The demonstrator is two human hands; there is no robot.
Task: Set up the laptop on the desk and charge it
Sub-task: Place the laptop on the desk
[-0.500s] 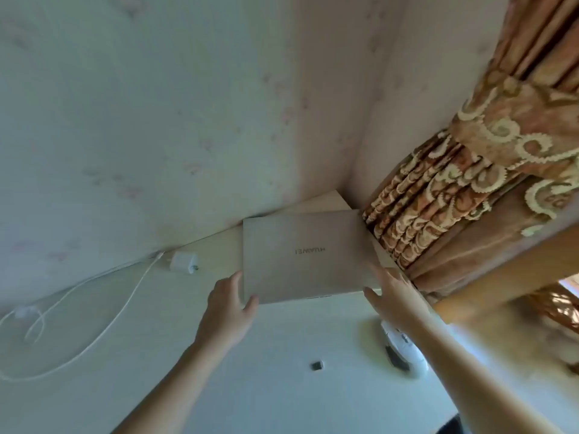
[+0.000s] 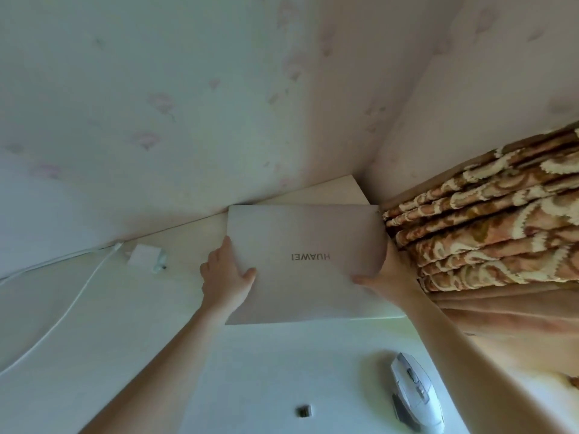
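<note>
A closed silver laptop [image 2: 307,264] with an upside-down logo on its lid is at the back right of the white desk [image 2: 156,339], its near edge raised. My left hand [image 2: 227,277] grips its left edge, thumb on the lid. My right hand [image 2: 387,277] holds its right edge, thumb on the lid. A white charger brick [image 2: 145,255] lies on the desk left of the laptop. Its white cable [image 2: 62,311] trails off toward the left edge.
A white mouse [image 2: 413,393] lies at the desk's near right. A small dark square object [image 2: 303,411] sits near the front. A patterned brown curtain [image 2: 488,230] hangs right beside the laptop. Wallpapered walls meet in a corner behind the desk.
Both hands have closed onto the laptop's sides. The laptop now sits nearer to me with its front edge raised. The view has shifted closer.
</note>
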